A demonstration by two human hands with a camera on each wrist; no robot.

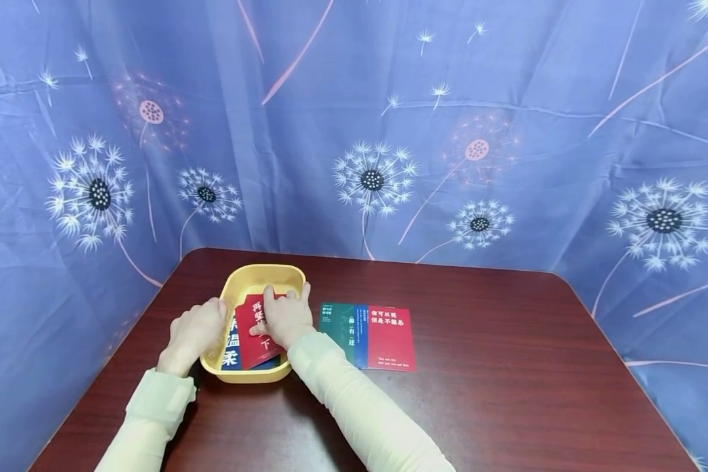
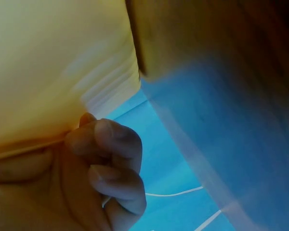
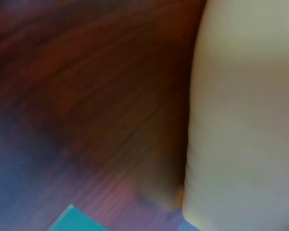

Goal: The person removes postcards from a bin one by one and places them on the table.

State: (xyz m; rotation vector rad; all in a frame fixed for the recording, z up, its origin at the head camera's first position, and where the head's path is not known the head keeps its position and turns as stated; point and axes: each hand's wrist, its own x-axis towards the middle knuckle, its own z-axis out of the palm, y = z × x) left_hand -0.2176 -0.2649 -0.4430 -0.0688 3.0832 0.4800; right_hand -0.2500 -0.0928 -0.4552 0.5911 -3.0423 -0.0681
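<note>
A yellow plastic basin [image 1: 245, 376] stands on the left part of the table. My left hand [image 1: 197, 331] grips its left rim; the left wrist view shows the fingers [image 2: 120, 139] curled at the basin's wall [image 2: 48, 72]. Inside the basin, a red card [image 1: 259, 351] with white characters lies slanted over a blue card [image 1: 230, 357] with large white characters. Over the basin's right side, my right hand [image 1: 288, 318] rests on the red card with thumb and fingers spread. What lies under its palm is hidden. The right wrist view does not show the hand.
Right of the basin, a green card [image 1: 335, 321], a blue card [image 1: 361, 347] and another red card [image 1: 392, 341] lie overlapping on the dark red wooden table [image 1: 507, 367]. A blue curtain [image 1: 307, 164] with dandelion prints hangs behind the table and along its sides.
</note>
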